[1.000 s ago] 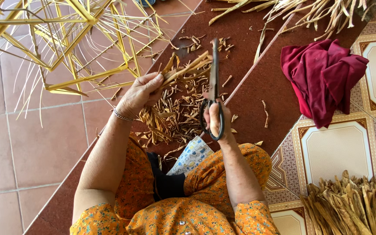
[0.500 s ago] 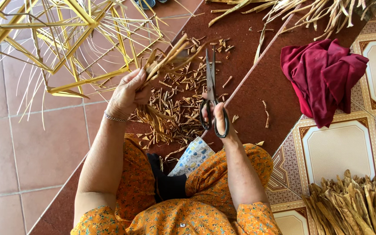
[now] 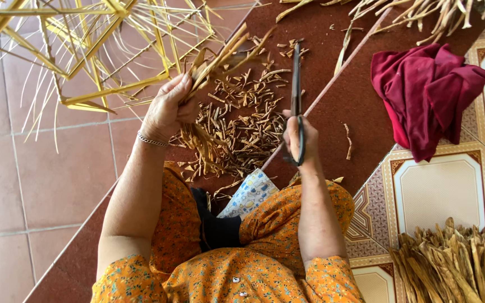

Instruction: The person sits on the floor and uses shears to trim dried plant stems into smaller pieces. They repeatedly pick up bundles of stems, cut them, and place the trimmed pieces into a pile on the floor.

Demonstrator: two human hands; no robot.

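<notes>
Red-brown floor tiles carry a heap of cut scraps. Her left hand is clenched around a bundle of dried leaf strips jutting past the fingers. Her right hand grips black scissors, blades together.

Yellow frame cut off at top, dried leaf bundle cropped bottom right

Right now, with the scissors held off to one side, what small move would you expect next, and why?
Probably bringing the scissors across to the bundle of dry leaves. The right hand holds them apart from the bundle in the left hand, above the pile of cut pieces.
</notes>
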